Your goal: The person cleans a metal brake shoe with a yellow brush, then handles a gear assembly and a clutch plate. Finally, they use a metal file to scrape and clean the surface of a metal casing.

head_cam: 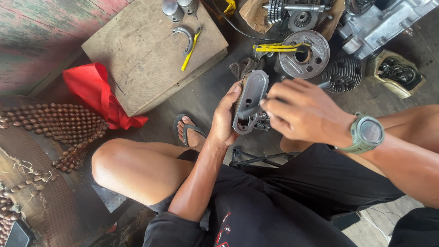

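Tool tip (249, 112) under right hand (304, 114), motion-blurred.

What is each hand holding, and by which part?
Left hand grips the grey metal cover along its left edge; right hand pinches a thin tool, blurred.

A round grey watch face (370, 131) sits on the right wrist; a dark phone (18, 234) (only partly visible) lies bottom left.

The oval metal engine cover (251, 98) is dull grey, and the round ribbed wristwatch (367, 133) is olive green. A crumpled cloth (98, 91) is bright red beside a pale tan wooden board (146, 59) carrying a yellow-handled brush (191, 48). The beaded wooden seat mat (57, 121) shows rows of glossy brown beads; the shorts (292, 201) are black.
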